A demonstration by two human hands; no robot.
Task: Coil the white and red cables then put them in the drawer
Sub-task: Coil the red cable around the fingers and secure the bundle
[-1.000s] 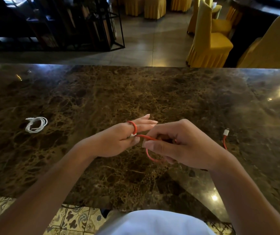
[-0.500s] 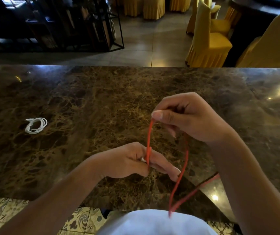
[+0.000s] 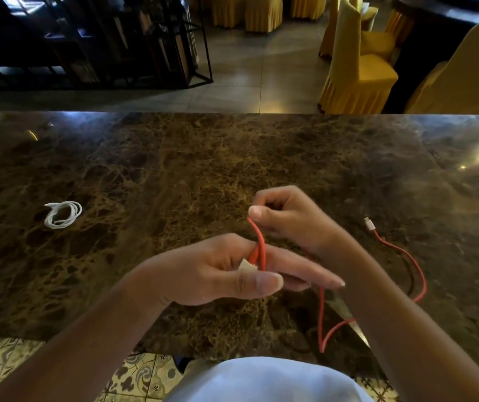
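The red cable [image 3: 322, 317] is wound around the fingers of my left hand [image 3: 218, 271], which pinches its white plug end under the thumb. My right hand [image 3: 287, 216] pinches the same cable just above the left fingers. From there the cable drops in a loop over the near table edge, then trails right across the marble to its free white plug [image 3: 369, 224]. The white cable [image 3: 63, 214] lies coiled on the table at the left, apart from both hands. No drawer is in view.
The dark marble table [image 3: 174, 158] spans the whole view. Beyond its far edge stand yellow-covered chairs [image 3: 357, 62] at the right and a black metal rack [image 3: 102, 44] at the left. Patterned floor tiles show below the near edge.
My right hand lifted the red cable up, then came back down over the left fingers, laying another turn. The free plug end now lies on the table at the right.
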